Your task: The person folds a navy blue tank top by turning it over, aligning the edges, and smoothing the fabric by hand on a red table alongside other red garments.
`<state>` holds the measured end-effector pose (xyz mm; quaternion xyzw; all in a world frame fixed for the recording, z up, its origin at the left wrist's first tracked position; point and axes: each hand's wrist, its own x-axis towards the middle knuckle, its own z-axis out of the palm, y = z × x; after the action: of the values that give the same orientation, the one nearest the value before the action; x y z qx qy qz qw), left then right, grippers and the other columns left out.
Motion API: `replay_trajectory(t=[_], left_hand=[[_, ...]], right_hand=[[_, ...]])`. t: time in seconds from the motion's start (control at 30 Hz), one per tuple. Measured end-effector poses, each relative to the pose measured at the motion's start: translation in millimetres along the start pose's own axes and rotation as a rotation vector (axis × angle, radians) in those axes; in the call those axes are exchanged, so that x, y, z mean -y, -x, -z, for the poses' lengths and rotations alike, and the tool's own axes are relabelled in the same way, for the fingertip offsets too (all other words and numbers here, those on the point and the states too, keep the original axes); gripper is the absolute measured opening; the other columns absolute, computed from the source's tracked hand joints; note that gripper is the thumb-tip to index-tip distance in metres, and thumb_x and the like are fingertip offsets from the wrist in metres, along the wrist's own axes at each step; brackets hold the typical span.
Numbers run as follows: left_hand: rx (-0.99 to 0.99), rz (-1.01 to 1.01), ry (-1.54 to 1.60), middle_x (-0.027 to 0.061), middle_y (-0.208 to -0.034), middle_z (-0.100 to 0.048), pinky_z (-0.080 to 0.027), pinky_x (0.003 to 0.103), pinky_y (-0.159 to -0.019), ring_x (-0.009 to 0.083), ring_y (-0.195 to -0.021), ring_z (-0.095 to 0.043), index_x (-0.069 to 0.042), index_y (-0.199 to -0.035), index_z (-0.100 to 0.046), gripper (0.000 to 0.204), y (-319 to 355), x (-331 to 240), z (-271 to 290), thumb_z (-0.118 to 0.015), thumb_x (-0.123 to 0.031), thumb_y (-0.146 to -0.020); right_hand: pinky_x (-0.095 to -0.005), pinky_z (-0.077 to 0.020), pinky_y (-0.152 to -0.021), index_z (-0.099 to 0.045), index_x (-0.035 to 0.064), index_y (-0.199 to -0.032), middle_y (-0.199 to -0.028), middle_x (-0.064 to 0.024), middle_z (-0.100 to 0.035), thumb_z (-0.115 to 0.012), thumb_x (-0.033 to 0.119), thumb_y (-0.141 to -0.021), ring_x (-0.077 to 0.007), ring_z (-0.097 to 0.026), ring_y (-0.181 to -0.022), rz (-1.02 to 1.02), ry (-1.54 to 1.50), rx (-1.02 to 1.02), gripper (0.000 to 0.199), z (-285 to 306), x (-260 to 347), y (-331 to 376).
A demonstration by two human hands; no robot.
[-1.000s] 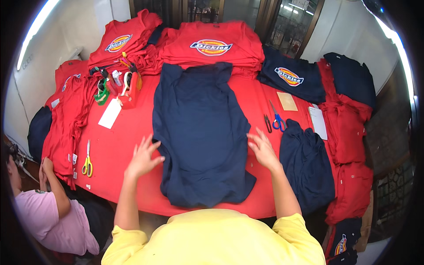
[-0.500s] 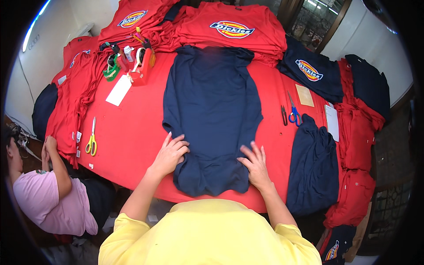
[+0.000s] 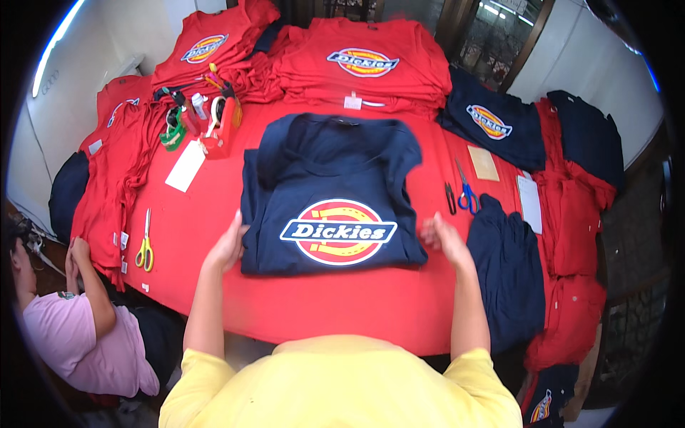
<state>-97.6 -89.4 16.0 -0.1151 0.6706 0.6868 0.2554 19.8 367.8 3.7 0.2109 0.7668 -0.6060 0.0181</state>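
Note:
A folded navy blue sleeveless shirt lies in the middle of the red-covered table, with its front up and its neck opening at the far end. A round red and yellow emblem with a white-edged banner shows across its near part. My left hand is at the shirt's left edge, fingers stretched out; whether it touches the cloth I cannot tell. Just off the right edge, my right hand is slightly blurred, its fingers loosely apart and holding nothing. The shirt's upper right corner is smeared by motion.
Red shirts are stacked at the back. Yellow-handled scissors lie left; blue-handled scissors, thread snips and a crumpled navy garment lie right. A red tape dispenser stands back left. A person in pink sits at left.
The plain navy shirt that lay stretched out is now folded shorter, its emblem facing up. Both hands have moved slightly outward and farther from my body. A small tag now shows by the back stack.

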Motion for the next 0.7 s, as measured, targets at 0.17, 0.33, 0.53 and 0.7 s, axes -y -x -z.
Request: replay_trajectory(t=[0.17, 0.33, 0.53, 0.7], left_hand=[[0.116, -0.191, -0.420, 0.0054, -0.100, -0.065, -0.046, 0.027, -0.082, 0.0112, -0.092, -0.059, 0.005, -0.111, -0.060, 0.036, 11.6, 53.1, 58.6, -0.060, -0.028, -0.094], [0.000, -0.179, -0.626, -0.0040, -0.076, -0.051, -0.038, 0.025, -0.068, 0.0054, -0.073, -0.044, -0.001, -0.080, -0.058, 0.017, 33.8, 44.6, 42.9, -0.066, -0.013, -0.088], [-0.117, -0.747, -0.023, 0.0010, -0.089, -0.064, -0.043, 0.025, -0.081, 0.0089, -0.083, -0.056, 0.003, -0.090, -0.065, 0.014, 65.4, -33.5, 19.7, -0.060, -0.010, -0.093], [0.173, -1.040, 0.303, 0.0087, -0.105, -0.067, -0.047, 0.031, -0.090, 0.0151, -0.096, -0.063, 0.001, -0.110, -0.061, 0.019, 93.1, -118.3, 20.6, -0.055, -0.010, -0.096]], right_hand=[[-0.0244, -0.0447, -0.073, -0.061, -0.0018, -0.112, -0.088, -0.0032, -0.063, -0.069, 0.016, -0.085, -0.0090, -0.057, -0.080, 0.100, -0.119, 0.095, 0.033, -15.1, -43.1, 34.3], [-0.0222, -0.0446, -0.069, -0.063, 0.0003, -0.097, -0.081, -0.0020, -0.060, -0.069, 0.007, -0.083, -0.0088, -0.057, -0.076, -0.016, -0.037, -0.043, 0.016, -25.6, -43.9, 30.8], [-0.0245, -0.0497, -0.067, -0.056, 0.0068, -0.096, -0.090, -0.0006, -0.058, -0.064, 0.002, -0.086, -0.0095, -0.059, -0.079, 0.571, -0.437, -0.268, 0.014, 7.7, 21.9, 26.1], [-0.0241, -0.0460, -0.053, -0.050, 0.0051, -0.112, -0.099, -0.0045, -0.061, -0.053, 0.011, -0.096, -0.0116, -0.062, -0.081, 0.852, -0.667, -0.439, 0.017, 69.8, 134.9, 45.1]])
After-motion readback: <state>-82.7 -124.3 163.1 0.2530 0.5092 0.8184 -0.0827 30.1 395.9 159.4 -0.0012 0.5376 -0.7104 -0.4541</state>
